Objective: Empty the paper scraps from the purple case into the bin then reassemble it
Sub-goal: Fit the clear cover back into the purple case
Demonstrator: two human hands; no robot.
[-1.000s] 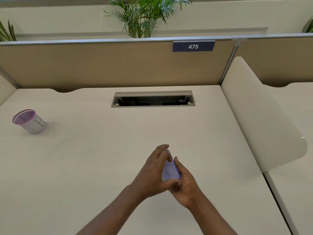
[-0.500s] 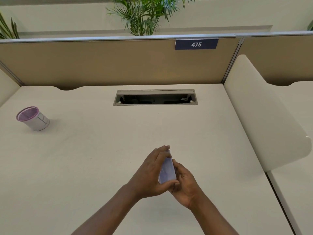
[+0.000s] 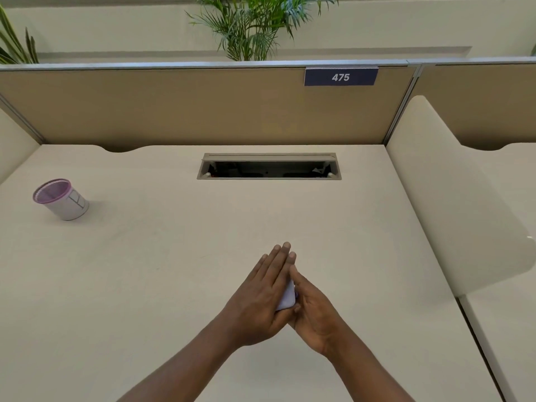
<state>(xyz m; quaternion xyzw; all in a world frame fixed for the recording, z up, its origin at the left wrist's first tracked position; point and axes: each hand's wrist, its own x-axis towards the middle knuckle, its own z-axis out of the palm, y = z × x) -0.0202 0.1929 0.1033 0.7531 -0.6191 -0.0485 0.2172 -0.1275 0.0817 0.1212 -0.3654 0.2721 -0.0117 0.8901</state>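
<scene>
The purple case is pressed between my two palms above the near middle of the desk; only a pale lilac sliver of it shows. My left hand lies flat over it with fingers stretched forward. My right hand cups it from the right and beneath. The bin, a small white cup with a purple mesh rim, stands at the far left of the desk, well apart from my hands. No paper scraps are visible.
A cable slot is cut into the beige desk at the back middle. A tan partition with a "475" sign closes the back. A cream divider panel rises along the right edge.
My left hand has flattened, its fingers now straight over the case instead of curled around it. The case has become mostly hidden between the palms.
</scene>
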